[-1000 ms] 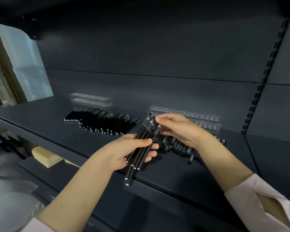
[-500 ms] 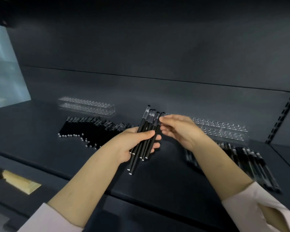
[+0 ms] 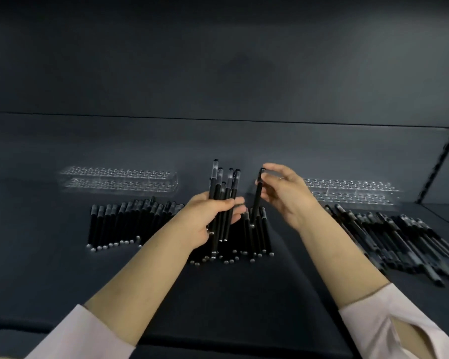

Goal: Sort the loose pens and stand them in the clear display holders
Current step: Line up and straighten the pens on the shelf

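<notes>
My left hand (image 3: 205,218) grips a bundle of several black pens (image 3: 223,198), held upright over the shelf. My right hand (image 3: 285,193) pinches the top of a single black pen (image 3: 257,198) that hangs nearly vertical just right of the bundle. A row of loose black pens (image 3: 125,221) lies flat on the shelf left of and under my hands. Another heap of black pens (image 3: 405,242) lies to the right. Two clear display holders stand at the back with no pens in them, one on the left (image 3: 119,178) and one on the right (image 3: 353,190).
The dark shelf surface (image 3: 49,268) runs wide with a dark back panel (image 3: 218,73) behind the holders. A slotted upright (image 3: 441,164) rises at the far right. Pale sleeves cover both forearms near the bottom edge.
The view has swung left and closer, so the left pen row now lies under my hands. My right hand has drawn one pen out of the bundle and away to the right.
</notes>
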Action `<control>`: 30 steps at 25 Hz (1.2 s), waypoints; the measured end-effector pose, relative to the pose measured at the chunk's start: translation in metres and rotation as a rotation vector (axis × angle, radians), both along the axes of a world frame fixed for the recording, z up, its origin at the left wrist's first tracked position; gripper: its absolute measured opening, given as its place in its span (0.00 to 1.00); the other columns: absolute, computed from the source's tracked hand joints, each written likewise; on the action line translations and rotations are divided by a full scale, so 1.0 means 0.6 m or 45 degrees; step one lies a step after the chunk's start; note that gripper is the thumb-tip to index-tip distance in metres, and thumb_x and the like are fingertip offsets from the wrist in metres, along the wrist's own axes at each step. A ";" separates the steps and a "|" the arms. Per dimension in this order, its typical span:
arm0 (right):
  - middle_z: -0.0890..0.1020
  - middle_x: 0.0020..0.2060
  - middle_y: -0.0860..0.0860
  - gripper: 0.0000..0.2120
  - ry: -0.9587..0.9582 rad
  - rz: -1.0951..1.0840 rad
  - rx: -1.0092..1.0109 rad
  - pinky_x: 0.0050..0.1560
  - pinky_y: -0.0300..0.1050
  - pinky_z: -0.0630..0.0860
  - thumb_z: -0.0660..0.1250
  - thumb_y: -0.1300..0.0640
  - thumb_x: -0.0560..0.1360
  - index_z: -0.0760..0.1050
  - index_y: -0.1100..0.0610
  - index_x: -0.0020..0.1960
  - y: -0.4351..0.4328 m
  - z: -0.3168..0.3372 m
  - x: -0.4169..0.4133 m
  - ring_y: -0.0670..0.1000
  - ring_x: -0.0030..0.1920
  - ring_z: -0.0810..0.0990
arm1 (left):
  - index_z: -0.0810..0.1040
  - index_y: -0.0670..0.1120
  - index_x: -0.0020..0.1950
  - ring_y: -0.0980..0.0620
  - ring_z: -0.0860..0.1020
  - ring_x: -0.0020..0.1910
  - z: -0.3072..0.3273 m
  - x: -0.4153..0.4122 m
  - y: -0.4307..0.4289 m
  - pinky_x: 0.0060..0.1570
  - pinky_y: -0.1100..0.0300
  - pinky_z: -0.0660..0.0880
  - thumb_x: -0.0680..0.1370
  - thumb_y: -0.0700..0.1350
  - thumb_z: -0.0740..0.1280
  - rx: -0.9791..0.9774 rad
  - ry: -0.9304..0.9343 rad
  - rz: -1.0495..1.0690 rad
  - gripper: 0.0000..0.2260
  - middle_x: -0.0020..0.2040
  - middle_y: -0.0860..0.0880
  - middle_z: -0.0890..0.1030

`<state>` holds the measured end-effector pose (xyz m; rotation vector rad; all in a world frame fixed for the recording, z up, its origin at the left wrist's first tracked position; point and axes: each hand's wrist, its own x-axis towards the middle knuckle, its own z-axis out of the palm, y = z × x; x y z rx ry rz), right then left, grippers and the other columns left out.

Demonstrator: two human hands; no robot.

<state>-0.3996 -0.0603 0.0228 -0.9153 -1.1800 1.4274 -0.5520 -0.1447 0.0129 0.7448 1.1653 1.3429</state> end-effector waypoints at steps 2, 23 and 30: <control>0.79 0.46 0.56 0.08 -0.100 -0.034 0.013 0.31 0.36 0.75 0.64 0.64 0.78 0.77 0.54 0.54 0.010 -0.005 -0.011 0.47 0.33 0.75 | 0.80 0.35 0.57 0.50 0.86 0.45 0.002 -0.014 0.013 0.37 0.62 0.81 0.77 0.34 0.68 0.017 -0.022 0.028 0.09 0.49 0.43 0.86; 0.77 0.33 0.53 0.07 -0.508 0.037 0.194 0.32 0.36 0.78 0.72 0.61 0.73 0.79 0.61 0.50 -0.011 -0.036 -0.065 0.45 0.29 0.77 | 0.80 0.36 0.58 0.56 0.85 0.38 0.006 -0.085 0.019 0.33 0.65 0.79 0.79 0.40 0.68 -0.023 -0.055 -0.016 0.10 0.46 0.46 0.87; 0.82 0.33 0.49 0.04 -0.081 0.102 0.028 0.34 0.36 0.77 0.68 0.58 0.76 0.79 0.57 0.43 -0.002 -0.003 -0.107 0.45 0.33 0.79 | 0.82 0.39 0.55 0.48 0.86 0.45 0.006 -0.085 0.009 0.37 0.60 0.82 0.79 0.40 0.68 -0.002 -0.037 -0.161 0.08 0.48 0.42 0.86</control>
